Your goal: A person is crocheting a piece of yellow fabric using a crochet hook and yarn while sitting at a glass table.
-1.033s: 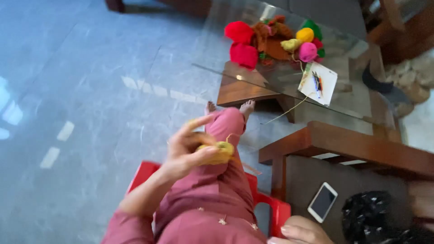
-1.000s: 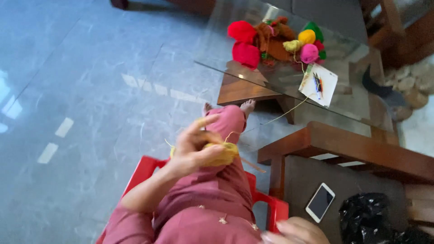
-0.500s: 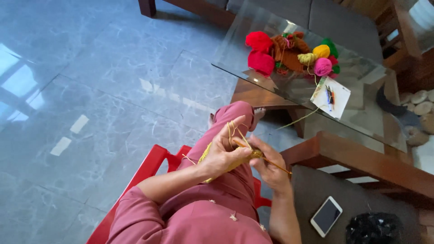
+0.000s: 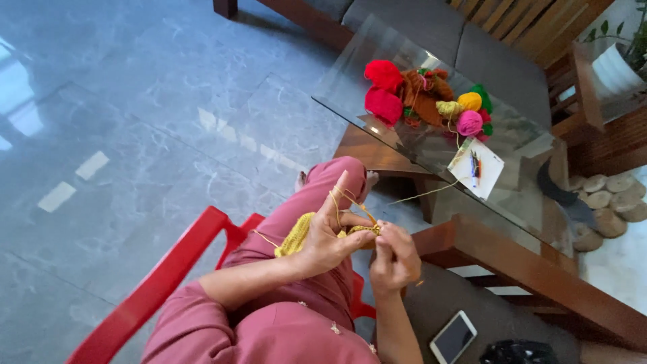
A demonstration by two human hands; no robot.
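Observation:
I sit on a red plastic chair (image 4: 168, 269) with my legs in pink trousers. My left hand (image 4: 330, 236) holds a yellow crocheted piece (image 4: 300, 236), with yellow yarn looped over its raised forefinger. My right hand (image 4: 394, 256) is closed next to it, pinching the edge of the piece at the working stitches; a hook is not clearly visible. A yellow yarn strand (image 4: 421, 195) runs from my hands up to the glass table (image 4: 377, 67). On the table lie several yarn balls (image 4: 428, 98) in red, orange, yellow, pink and green.
A white card with pens or hooks (image 4: 477, 168) lies on the glass table. A phone (image 4: 453, 337) rests on a grey cushion at the lower right beside a dark bag (image 4: 519, 352). A wooden sofa (image 4: 472, 34) stands behind the table. A white plant pot (image 4: 610, 67) is top right.
My right hand came up from the lower right and joined the left on the yellow piece. The view tilted so that more of the table and sofa shows.

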